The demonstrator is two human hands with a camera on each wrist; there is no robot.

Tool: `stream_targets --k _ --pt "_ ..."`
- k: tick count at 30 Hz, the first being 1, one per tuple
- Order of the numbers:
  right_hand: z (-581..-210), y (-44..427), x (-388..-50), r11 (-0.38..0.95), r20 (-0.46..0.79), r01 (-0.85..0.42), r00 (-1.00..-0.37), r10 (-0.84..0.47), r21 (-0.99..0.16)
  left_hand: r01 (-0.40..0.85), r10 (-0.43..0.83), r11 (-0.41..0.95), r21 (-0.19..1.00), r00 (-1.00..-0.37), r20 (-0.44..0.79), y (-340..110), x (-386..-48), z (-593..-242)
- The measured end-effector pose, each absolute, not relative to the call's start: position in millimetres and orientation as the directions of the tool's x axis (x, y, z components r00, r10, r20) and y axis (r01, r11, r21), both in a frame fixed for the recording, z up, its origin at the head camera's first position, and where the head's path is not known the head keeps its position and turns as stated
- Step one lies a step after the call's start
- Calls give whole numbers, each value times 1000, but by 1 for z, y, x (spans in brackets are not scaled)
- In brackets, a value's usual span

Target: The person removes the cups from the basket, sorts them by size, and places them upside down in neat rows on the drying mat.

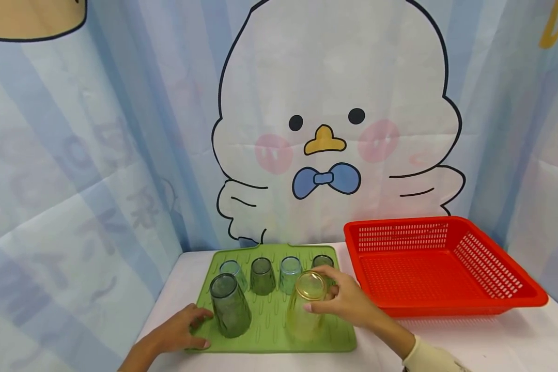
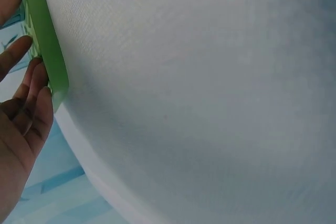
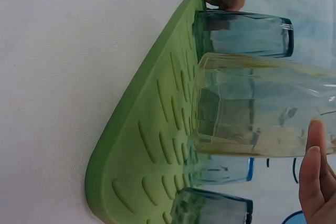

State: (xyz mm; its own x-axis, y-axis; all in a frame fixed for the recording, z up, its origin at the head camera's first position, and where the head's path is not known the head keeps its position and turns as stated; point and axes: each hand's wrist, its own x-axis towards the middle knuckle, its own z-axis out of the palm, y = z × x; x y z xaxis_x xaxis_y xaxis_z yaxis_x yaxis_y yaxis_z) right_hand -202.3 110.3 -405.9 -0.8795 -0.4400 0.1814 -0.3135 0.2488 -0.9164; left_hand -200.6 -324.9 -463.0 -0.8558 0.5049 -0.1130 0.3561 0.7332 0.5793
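A tall yellow glass (image 1: 302, 323) is upside down at the front right of a green ribbed mat (image 1: 265, 338). My right hand (image 1: 349, 302) grips it near its upturned base, thumb on one side and fingers on the other. Whether its rim touches the mat, I cannot tell. A tall grey-green glass (image 1: 232, 312) stands inverted at the front left. Beside it, my left hand (image 1: 179, 330) rests at the mat's left edge with loosely bent fingers; the left wrist view shows fingertips (image 2: 43, 74) against the green edge.
Along the mat's back stand a pale blue glass (image 1: 234, 271), a dark glass (image 1: 262, 279), a blue-rimmed glass (image 1: 290, 279) and another dark glass (image 1: 323, 261), partly behind my right hand. A red perforated basket (image 1: 446, 311) sits right of the mat. Printed curtains rise behind the white table (image 1: 381, 354).
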Motion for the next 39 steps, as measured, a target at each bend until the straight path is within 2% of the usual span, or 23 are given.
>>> stream_targets --k 9,17,28,39 --pt "-417 90 -216 354 175 -338 -891 -418 -872 360 502 729 582 -859 -97 -324 -198 -462" --pt "-424 73 -225 376 207 -373 -887 -413 -848 357 493 737 574 -865 -95 -322 -196 -461" --pt "-429 62 -225 373 160 -323 -900 -406 -870 350 476 750 561 -875 -91 -322 -195 -459" --pt "-432 59 -231 364 150 -360 -857 -493 -859 323 469 728 605 -878 -95 -324 -192 -462"
